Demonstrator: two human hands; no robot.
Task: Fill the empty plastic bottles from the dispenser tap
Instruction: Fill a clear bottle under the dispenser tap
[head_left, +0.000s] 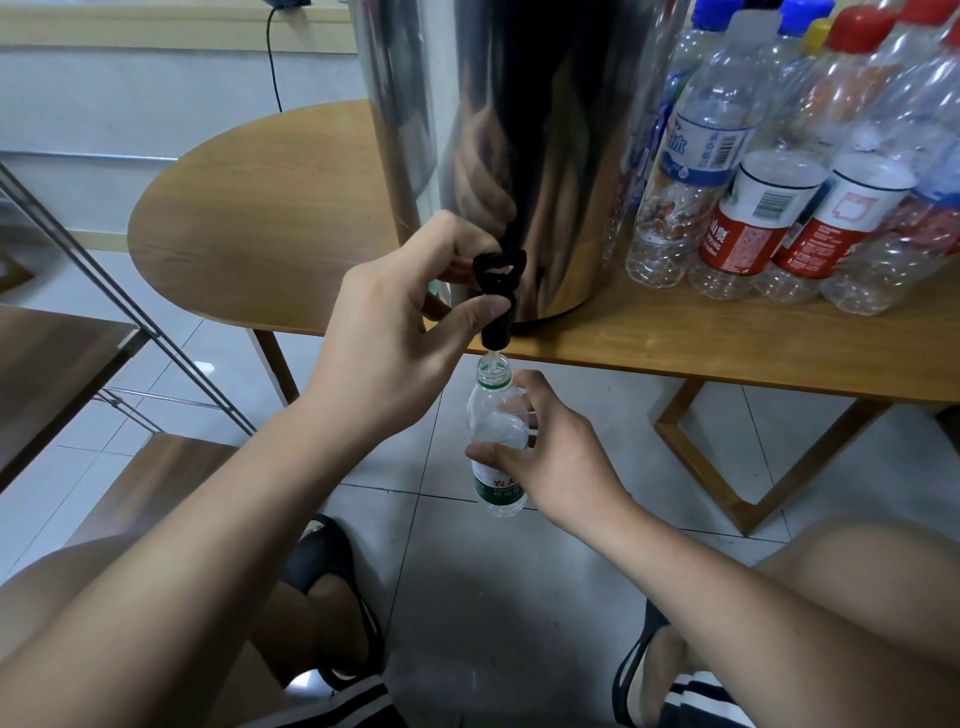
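Note:
A tall steel dispenser (519, 130) stands on the wooden table (727, 348), its black tap (497, 299) hanging over the front edge. My left hand (405, 327) pinches the tap lever between thumb and fingers. Directly under the spout, an uncapped clear bottle with a green label (493, 415) is held upright by my right hand (550, 457), whose fingers curl round its middle. A thin stream of water runs from the spout into the bottle's mouth.
Several capped empty plastic bottles (779, 171) crowd the table to the right of the dispenser. A rounded wooden tabletop (249, 223) extends left. Metal-framed wooden shelves (62, 364) sit at the left. Tiled floor, my knees and sandalled feet lie below.

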